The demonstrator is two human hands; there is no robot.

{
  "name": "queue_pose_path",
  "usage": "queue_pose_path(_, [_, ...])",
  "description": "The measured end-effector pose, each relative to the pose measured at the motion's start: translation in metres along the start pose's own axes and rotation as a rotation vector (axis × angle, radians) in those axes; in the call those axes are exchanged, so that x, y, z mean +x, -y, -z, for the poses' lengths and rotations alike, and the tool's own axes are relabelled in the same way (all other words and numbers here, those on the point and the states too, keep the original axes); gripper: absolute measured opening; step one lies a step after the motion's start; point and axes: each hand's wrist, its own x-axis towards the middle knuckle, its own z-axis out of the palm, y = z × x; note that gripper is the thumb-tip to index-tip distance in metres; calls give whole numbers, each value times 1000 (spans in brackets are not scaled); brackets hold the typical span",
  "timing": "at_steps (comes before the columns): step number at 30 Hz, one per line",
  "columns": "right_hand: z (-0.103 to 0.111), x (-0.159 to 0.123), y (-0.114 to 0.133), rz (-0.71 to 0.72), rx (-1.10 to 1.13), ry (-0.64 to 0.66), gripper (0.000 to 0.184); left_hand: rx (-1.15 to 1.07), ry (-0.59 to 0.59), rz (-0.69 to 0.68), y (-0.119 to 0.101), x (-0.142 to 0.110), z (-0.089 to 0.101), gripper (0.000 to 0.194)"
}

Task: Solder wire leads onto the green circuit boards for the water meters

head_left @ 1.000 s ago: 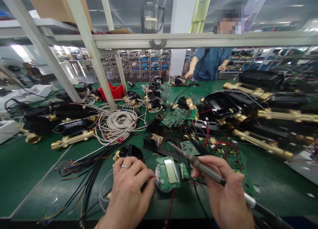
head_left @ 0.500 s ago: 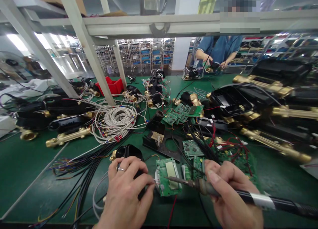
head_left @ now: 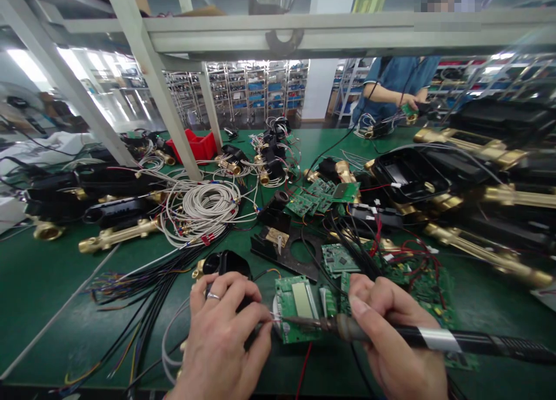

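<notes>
My right hand [head_left: 393, 325] grips a soldering iron [head_left: 434, 336] by its dark handle. The iron's tip lies over the left part of a green circuit board [head_left: 284, 296] with a pale display. Thumb and forefinger of my left hand [head_left: 228, 330] pinch a thin wire at the board's left edge, and the rest of that hand rests over a black meter housing [head_left: 226, 264] with a brass fitting. Most of the housing is hidden beneath my fingers. From under the board a red wire [head_left: 304, 365] runs toward the table's front edge.
A black stand [head_left: 282, 252] sits behind the board. Coiled white cables [head_left: 204, 206] and dark wires [head_left: 152, 307] lie left; more circuit boards [head_left: 341, 259] and brass-and-black meters [head_left: 486, 252] crowd the right. A shelf frame [head_left: 156, 87] rises ahead, with a co-worker [head_left: 386, 90] beyond.
The soldering iron's tip has moved left and slightly down across the board, toward the pinched wire. My left hand has stayed nearly still. The co-worker's hands and held part have shifted right.
</notes>
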Motion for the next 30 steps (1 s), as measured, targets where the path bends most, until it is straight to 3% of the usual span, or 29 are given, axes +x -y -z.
queue_pose_path(13, [-1,1,-2,10,-32,20,44,-21,-10,8,-2,0,0,14])
queue_pose_path(20, [-1,0,-2,11,-27,9,44,-42,-117,21,-7,4,-2,18])
queue_pose_path(25, [-2,0,-3,13,-26,7,43,-19,-28,0,-2,-1,-1,14])
queue_pose_path(30, [-1,0,-2,14,-32,16,44,-6,-12,-7,0,-1,-1,13])
